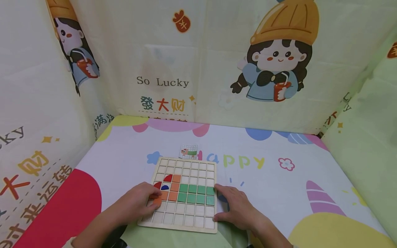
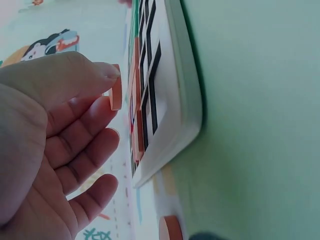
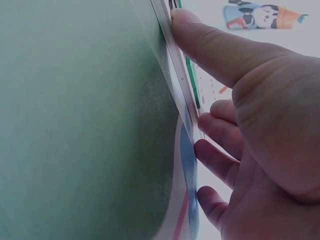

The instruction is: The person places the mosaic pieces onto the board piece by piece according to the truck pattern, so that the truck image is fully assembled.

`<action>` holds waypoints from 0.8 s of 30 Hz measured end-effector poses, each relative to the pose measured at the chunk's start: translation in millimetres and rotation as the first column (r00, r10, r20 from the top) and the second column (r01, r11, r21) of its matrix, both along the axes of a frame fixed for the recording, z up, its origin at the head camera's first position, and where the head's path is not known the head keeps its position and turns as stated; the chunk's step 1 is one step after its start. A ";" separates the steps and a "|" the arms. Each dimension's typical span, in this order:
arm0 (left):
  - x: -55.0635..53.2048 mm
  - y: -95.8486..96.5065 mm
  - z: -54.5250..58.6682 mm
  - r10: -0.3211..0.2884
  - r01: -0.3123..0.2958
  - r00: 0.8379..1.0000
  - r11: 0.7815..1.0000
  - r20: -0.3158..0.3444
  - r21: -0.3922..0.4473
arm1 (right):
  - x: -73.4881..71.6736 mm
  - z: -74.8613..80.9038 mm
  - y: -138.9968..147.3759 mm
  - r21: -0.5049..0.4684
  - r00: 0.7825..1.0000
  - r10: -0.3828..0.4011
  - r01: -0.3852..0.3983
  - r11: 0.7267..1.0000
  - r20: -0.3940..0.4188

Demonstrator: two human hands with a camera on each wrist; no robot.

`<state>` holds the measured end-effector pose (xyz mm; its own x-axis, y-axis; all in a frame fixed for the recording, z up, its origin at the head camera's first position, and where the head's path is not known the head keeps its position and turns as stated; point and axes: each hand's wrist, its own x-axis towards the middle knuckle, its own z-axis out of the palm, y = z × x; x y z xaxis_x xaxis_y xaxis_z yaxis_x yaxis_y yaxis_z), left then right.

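A wooden grid board lies on the table, with coloured tiles in its square cells. Two rows of green tiles run to the right side; orange tiles, red curved tiles and a white tile with a blue half-round sit at the left. My left hand, over the board's left side, pinches a small orange tile between thumb and forefinger. My right hand rests at the right edge, its thumb and fingertips touching the frame, with no tile in it.
A small picture card showing a gridded coloured pattern lies just behind the board. Another orange piece shows near the board's corner in the left wrist view. Printed cloth walls enclose the patterned table.
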<state>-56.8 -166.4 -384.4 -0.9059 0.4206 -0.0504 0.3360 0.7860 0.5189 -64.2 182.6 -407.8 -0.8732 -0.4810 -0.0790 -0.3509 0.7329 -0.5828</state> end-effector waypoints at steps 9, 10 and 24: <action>2.2 2.2 -3.5 -0.062 0.064 0.996 0.998 -0.058 0.027 | 0.3 1.4 -0.7 -0.006 1.000 -0.003 0.003 1.000 0.001; 2.3 2.6 -3.9 -0.063 0.065 0.996 0.998 -0.060 0.022 | 0.2 1.4 -0.7 -0.005 1.000 -0.002 0.002 1.000 0.000; 3.2 7.0 -7.4 -0.110 0.108 0.991 0.994 -0.080 -0.024 | 0.1 0.5 -0.7 -0.009 1.000 -0.005 0.005 1.000 -0.005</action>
<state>-53.6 -159.5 -391.7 -0.8562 0.5165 0.0121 0.4606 0.7523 0.4711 -64.1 182.0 -407.3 -0.8760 -0.4771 -0.0700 -0.3504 0.7295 -0.5875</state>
